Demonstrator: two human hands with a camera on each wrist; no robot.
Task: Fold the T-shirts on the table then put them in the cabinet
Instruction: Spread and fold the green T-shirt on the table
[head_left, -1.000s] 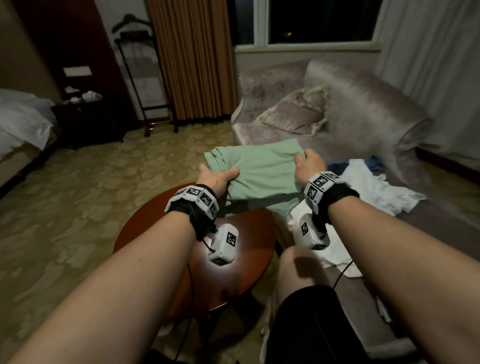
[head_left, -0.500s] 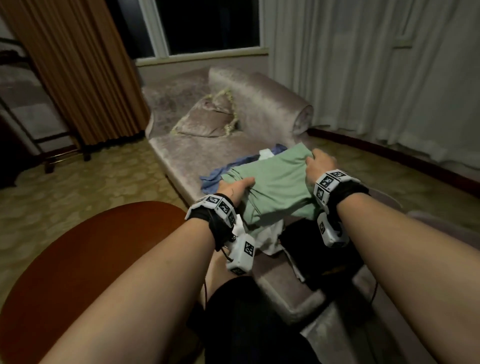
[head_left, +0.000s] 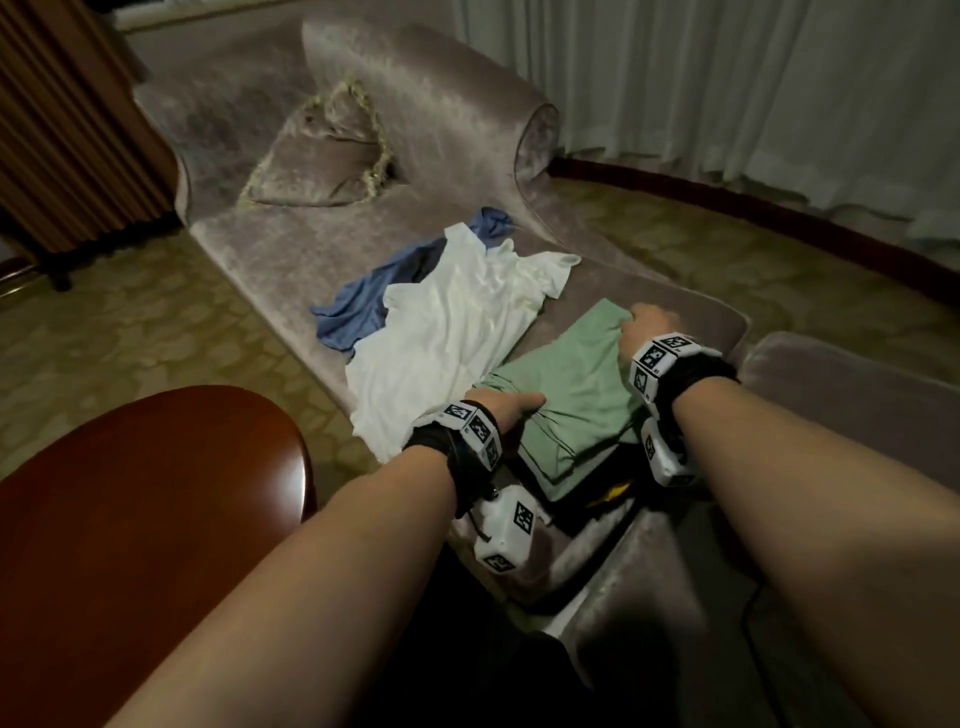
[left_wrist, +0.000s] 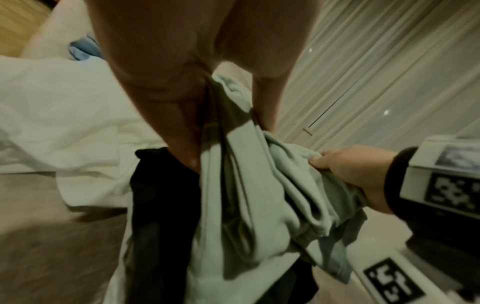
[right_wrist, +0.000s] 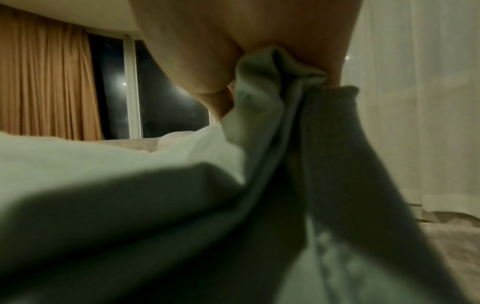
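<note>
both hands (head_left: 576, 364) gripping folded green T-shirt (head_left: 571, 395)

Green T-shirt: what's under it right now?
Under the folded green T-shirt, gripped by left hand and right hand, lies a black garment on the chaise. Its full extent is covered.

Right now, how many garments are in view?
4: green T-shirt held in both hands, black garment beneath it, white T-shirt and blue one on the chaise; more may hide.
</note>
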